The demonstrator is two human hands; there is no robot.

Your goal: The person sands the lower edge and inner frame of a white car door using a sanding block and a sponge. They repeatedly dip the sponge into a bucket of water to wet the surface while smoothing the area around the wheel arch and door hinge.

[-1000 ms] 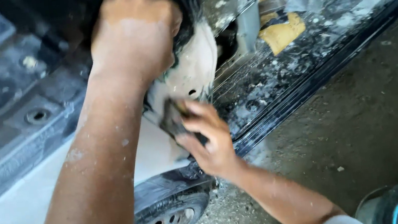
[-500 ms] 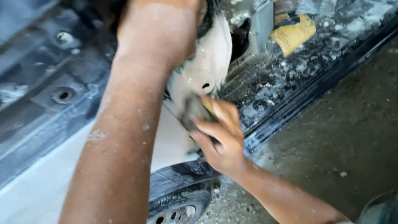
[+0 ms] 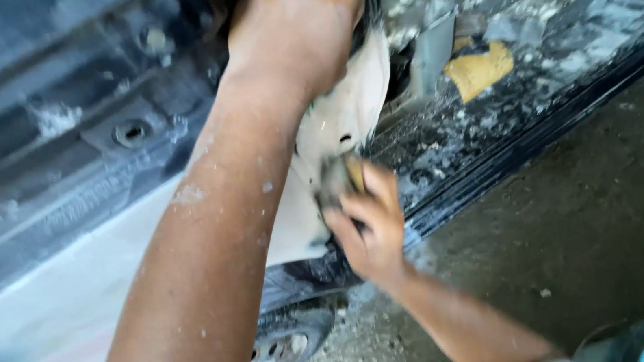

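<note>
hands (image 3: 369,228) on pale car panel (image 3: 347,116)

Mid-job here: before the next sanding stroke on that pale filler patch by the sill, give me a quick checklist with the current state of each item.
1. Sanding pad gripped: ok, the right hand has its fingers wrapped over it.
2. Pad against the work: ok, it presses on the pale filler patch.
3. Bracing: ok, the left hand grips the upper edge of the panel above the patch.
4. Patch finish: cannot tell, the picture is blurred and the left arm hides part of it.
5. Sill surface: not ok, wet pale residue is spread over it.
6. Yellow sponge piece out of the way: ok, it lies on the sill apart from both hands.
</note>
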